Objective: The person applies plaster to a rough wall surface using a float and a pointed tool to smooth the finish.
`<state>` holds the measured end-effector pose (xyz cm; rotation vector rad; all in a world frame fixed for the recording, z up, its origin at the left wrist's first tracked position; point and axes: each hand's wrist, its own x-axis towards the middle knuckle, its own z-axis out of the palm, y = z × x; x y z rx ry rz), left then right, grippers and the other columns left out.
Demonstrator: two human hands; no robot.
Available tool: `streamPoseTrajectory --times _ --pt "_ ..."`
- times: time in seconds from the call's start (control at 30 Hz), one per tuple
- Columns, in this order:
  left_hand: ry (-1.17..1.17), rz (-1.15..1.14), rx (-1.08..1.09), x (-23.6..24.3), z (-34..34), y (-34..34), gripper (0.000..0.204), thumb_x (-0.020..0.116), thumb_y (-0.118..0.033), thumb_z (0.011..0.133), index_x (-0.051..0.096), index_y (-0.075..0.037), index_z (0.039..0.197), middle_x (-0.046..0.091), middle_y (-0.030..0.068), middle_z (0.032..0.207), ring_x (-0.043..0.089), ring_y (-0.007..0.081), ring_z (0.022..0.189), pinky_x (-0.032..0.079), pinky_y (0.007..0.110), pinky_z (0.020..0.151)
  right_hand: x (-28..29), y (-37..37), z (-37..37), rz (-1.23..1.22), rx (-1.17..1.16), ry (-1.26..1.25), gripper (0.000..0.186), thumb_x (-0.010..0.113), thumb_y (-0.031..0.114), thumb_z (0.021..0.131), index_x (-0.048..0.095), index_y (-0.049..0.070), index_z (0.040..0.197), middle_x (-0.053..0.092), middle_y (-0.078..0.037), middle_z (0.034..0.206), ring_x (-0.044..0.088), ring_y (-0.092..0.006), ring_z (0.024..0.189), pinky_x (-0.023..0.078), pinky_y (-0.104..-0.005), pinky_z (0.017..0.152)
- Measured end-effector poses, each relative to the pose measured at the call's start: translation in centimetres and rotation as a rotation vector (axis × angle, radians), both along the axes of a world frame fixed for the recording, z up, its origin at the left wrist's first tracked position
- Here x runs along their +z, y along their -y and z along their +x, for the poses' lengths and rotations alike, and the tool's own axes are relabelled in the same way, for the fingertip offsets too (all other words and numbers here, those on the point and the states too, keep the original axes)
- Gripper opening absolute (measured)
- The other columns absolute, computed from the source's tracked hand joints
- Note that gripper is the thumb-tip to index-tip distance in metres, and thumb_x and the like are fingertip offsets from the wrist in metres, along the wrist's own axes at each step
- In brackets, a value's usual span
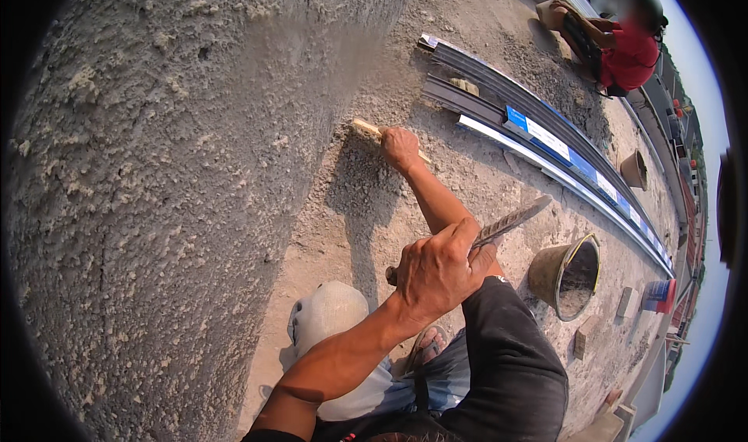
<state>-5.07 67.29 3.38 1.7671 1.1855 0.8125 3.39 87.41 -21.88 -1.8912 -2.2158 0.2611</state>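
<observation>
My right arm reaches forward, and my right hand (400, 147) is closed around a narrow strip of light wood (366, 127). The strip rests at a heap of grey rubble (362, 169) beside the foot of the rough wall (179, 185). Crossing over my right forearm, my left hand (440, 267) is closed around a dusty, ribbed metal bar (514, 218). Its flattened end points to the right, and a rounded end (391, 275) sticks out on the other side of the fist. My fingers hide the bar's middle.
Long metal profiles (499, 115) lie on the ground ahead to the right. A mortar-stained bucket (549, 278) stands at right, with a blue and red bucket (659, 295) and loose blocks (584, 337) past it. Another person in a red shirt (627, 56) crouches far right, near another bucket (635, 169).
</observation>
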Motion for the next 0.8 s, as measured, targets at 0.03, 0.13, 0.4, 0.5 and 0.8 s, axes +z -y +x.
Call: streamPoseTrajectory --times 0.03,0.13,0.4,0.5,0.8 --pt "0.025 0.003 -0.014 0.2 0.6 0.1 0.025 0.066 -0.027 0.084 0.059 -0.004 0.085 0.062 0.0160 0.069 0.063 0.0374 0.064 0.049 0.044 0.055 -1.6 0.0 0.9 0.012 0.074 0.033 0.010 0.051 0.009 0.079 0.061 0.005 0.080 0.064 -0.020 0.074 0.065 -0.0376 0.068 0.051 -0.0465 0.058" --pt "0.006 0.028 0.012 -0.4 0.3 0.0 0.026 0.066 -0.028 0.084 0.058 -0.004 0.083 0.062 0.0157 0.068 0.063 0.0372 0.064 0.049 0.044 0.054 -4.3 1.9 -1.2 -0.005 0.294 0.043 0.010 0.051 0.008 0.079 0.059 0.002 0.077 0.064 -0.021 0.073 0.065 -0.0376 0.068 0.051 -0.0465 0.059" --pt "0.097 0.062 0.053 0.0 -0.3 -0.5 0.029 0.066 -0.029 0.086 0.055 -0.004 0.078 0.060 0.0150 0.065 0.062 0.0356 0.058 0.046 0.043 0.051 -1.7 -1.5 0.7 0.065 0.063 -0.022 0.010 0.055 0.012 0.076 0.061 0.005 0.078 0.062 -0.021 0.070 0.064 -0.0388 0.067 0.050 -0.0476 0.059" --pt "0.094 0.018 0.032 -0.1 -0.2 -0.4 0.029 0.065 -0.029 0.087 0.055 -0.004 0.077 0.059 0.0147 0.063 0.061 0.0351 0.057 0.046 0.043 0.051 -2.6 -2.5 0.1 -0.005 0.163 0.073 0.013 0.055 0.015 0.076 0.062 0.004 0.074 0.062 -0.022 0.069 0.063 -0.0391 0.067 0.050 -0.0485 0.059" --pt "0.118 0.034 0.062 -0.4 -0.5 -1.3 0.028 0.066 -0.029 0.086 0.055 -0.005 0.077 0.059 0.0143 0.062 0.061 0.0351 0.056 0.045 0.042 0.050 -0.9 -3.8 1.3 0.019 0.035 0.002 0.018 0.055 0.017 0.078 0.062 0.002 0.070 0.061 -0.024 0.069 0.062 -0.0410 0.066 0.051 -0.0486 0.060"
